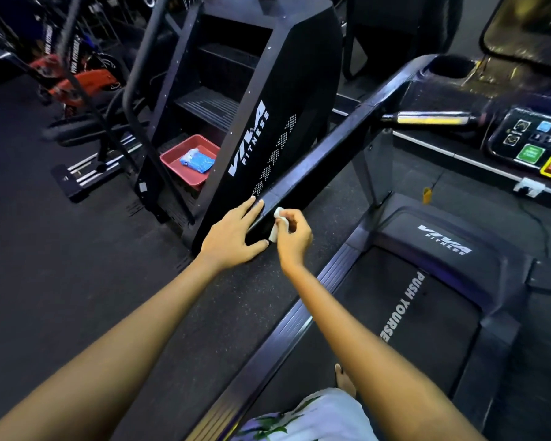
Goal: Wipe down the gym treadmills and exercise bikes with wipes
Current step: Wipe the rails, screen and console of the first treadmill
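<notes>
**— How do I do this rail properly?**

— With my right hand (295,237) I'd keep the wipe (275,225) flat against the inner face of the treadmill handrail (318,154) and draw it in long strokes along the bar, turning it to a clean side as it greys. I'd run right to the near end cap, then work toward the far console (528,138).

**— And what are the hands doing right now?**

— My right fingers are curled, pinching the small white wipe, which touches the rail's near end on its right side. My left hand (233,237) is spread, fingers straight, resting on the top and left face of the same rail end to steady it; it holds nothing.

**— Where is everything else?**

— The treadmill belt (411,313) lies to the right, below me. To the left stands a stair climber (252,122), and on its low step sits a red tray (172,159) with a blue pack (197,160), possibly spare wipes. Far left, an orange bike (86,81) waits.
</notes>
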Demonstrator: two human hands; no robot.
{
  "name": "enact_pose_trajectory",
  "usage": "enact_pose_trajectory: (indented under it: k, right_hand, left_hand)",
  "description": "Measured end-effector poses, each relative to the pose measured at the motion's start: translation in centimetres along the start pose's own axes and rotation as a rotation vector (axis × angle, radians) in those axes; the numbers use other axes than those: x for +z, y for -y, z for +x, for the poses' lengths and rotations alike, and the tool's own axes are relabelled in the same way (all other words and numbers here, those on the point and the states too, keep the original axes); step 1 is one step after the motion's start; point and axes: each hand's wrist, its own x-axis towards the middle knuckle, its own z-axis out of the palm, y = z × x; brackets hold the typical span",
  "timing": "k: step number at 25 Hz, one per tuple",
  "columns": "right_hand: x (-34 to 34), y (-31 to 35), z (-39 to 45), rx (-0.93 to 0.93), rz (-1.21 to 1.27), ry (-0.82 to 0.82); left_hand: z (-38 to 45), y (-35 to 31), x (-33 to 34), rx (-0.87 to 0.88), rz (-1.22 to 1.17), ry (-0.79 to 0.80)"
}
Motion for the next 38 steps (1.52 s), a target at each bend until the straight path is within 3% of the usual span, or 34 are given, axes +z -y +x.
enact_pose_trajectory:
  k: [3, 5, 9, 13, 16, 19, 24, 29, 33, 35, 38]
  right_hand:
    - [0.3, 0.1, 1.4, 0.163, 0.047, -0.159]
    - [1.0, 1.1, 1.5, 0.167, 0.089, -0.226]
    - [2.0, 0.0, -3.1, -0.024, 0.037, -0.155]
    - [2.3, -1.0, -3.3, 0.197, 0.115, -0.217]
    - [3.0, 0.1, -3.8, 0.13, 0.122, -0.224]
    - [3.6, -0.6, -7.6, 0.053, 0.115, -0.104]
    - [3.1, -1.5, -6.9, 0.219, 0.071, -0.17]
    - [4.0, 0.5, -8.2, 0.019, 0.007, -0.17]
    - [2.9, -0.5, -10.7, -0.189, -0.161, 0.007]
    - [1.7, -0.9, -10.2, -0.237, -0.256, 0.095]
    - [-0.4, 0.4, -8.5, -0.251, -0.333, 0.09]
  left_hand:
    - [0.1, 1.2, -0.9, 0.058, -0.155, 0.106]
    - [0.1, 2.2, -0.9, 0.094, -0.21, 0.123]
    - [0.0, 3.0, -0.2, 0.102, -0.262, 0.045]
    - [0.1, 3.0, -0.3, 0.103, -0.236, 0.026]
    - [0.1, 3.1, -0.1, 0.099, -0.224, 0.03]
    - [0.3, 3.5, 0.2, 0.097, -0.327, 0.022]
    - [0.7, 3.7, 0.6, 0.052, -0.444, 0.008]
    - [0.8, 3.7, 0.8, 0.047, -0.418, 0.003]
    - [1.3, 4.0, 0.7, 0.029, -0.517, 0.071]
    - [1.4, 3.7, 0.6, 0.029, -0.452, 0.095]
    - [0.6, 3.1, 0.3, -0.013, -0.344, 0.092]
